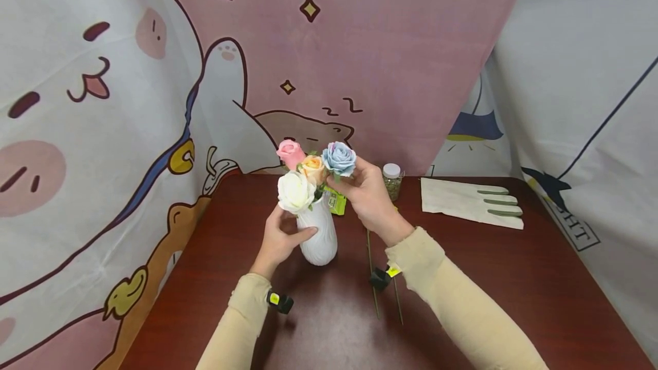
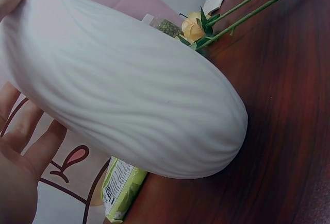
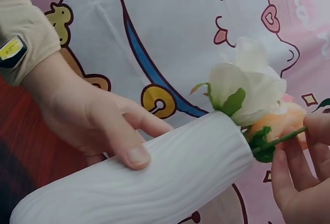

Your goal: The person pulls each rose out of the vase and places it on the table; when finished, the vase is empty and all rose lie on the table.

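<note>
In the head view, the blue rose (image 1: 339,159) is pinched by the right hand (image 1: 369,196); below and to the left of that pinch, the vase (image 1: 320,241) is gripped by the left hand (image 1: 279,240). In the left wrist view, its long axis is angled away from that grip. In the right wrist view, the stem (image 3: 289,136) is slanted from the pinch to the rim (image 3: 240,133); whether its tip is inside cannot be told.

Narrow free gap between vase (image 1: 319,238) and stems (image 1: 373,278), packet (image 1: 337,202) and jar (image 1: 393,187) as obstacles behind
</note>
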Motion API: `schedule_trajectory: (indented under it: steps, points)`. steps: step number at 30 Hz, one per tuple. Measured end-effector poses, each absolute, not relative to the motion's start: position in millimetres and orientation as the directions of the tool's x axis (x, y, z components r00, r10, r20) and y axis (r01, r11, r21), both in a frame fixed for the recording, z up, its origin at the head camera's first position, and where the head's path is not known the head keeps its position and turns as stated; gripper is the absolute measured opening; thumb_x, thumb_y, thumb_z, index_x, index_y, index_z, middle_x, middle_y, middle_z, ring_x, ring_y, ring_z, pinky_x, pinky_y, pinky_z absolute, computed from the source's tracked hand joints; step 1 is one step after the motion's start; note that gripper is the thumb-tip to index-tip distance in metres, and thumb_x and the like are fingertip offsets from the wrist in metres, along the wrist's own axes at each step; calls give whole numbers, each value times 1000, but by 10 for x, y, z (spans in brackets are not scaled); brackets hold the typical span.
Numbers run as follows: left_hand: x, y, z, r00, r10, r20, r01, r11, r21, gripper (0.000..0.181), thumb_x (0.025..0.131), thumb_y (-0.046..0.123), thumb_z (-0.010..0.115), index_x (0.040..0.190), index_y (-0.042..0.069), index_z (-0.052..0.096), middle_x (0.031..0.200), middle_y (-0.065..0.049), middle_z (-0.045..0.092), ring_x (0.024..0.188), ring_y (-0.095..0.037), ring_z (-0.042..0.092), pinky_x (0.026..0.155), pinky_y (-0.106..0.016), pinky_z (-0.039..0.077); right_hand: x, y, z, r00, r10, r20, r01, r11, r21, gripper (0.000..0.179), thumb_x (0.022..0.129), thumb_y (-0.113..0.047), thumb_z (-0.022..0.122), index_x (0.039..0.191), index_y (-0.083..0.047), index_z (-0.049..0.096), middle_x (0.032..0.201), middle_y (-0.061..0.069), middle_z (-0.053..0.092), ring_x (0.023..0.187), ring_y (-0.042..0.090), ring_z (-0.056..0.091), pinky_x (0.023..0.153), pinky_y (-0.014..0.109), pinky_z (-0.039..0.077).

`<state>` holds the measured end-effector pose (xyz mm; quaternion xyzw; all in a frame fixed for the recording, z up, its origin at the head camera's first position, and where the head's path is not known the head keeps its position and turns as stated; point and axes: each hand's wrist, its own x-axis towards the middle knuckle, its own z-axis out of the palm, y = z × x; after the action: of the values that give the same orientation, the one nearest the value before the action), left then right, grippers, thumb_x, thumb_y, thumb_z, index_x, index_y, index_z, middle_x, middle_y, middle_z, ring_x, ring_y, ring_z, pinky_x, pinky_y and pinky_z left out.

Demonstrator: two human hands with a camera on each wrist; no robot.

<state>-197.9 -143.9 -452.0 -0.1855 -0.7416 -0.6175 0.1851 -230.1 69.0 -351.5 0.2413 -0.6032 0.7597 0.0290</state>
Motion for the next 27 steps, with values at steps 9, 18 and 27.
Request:
schedule_trajectory:
  steps: [9, 18, 27]
  points:
    - [-2001, -1447, -4550, -862, 43, 505, 505, 153, 849, 76, 74, -10, 88, 142, -1, 57, 133, -16, 67, 112, -14, 66, 96, -37, 56, -2300, 708, -3447, -904, -220, 366, -265, -381, -886, 48, 95, 14, 67, 140, 5, 55, 124, 9, 72, 104, 17, 72, 99, 46, 57]
    - [-2023, -1447, -4571, -870, 51, 491, 493, 128, 861, 76, 74, -11, 87, 143, -1, 56, 134, -16, 66, 113, -16, 66, 95, -45, 57, -2296, 748, -3381, -908, -208, 363, -261, -398, -880, 36, 100, 12, 61, 135, 15, 57, 112, 6, 72, 105, 20, 71, 103, 50, 54]
    - [-2013, -1447, -4561, -873, 46, 486, 488, 130, 863, 75, 75, -12, 87, 142, -2, 56, 134, -19, 65, 113, -17, 67, 94, -35, 58, -2343, 814, -3313, -877, -196, 438, -310, -465, -829, 28, 99, 11, 63, 117, -8, 73, 104, 7, 72, 101, 23, 72, 99, 44, 58]
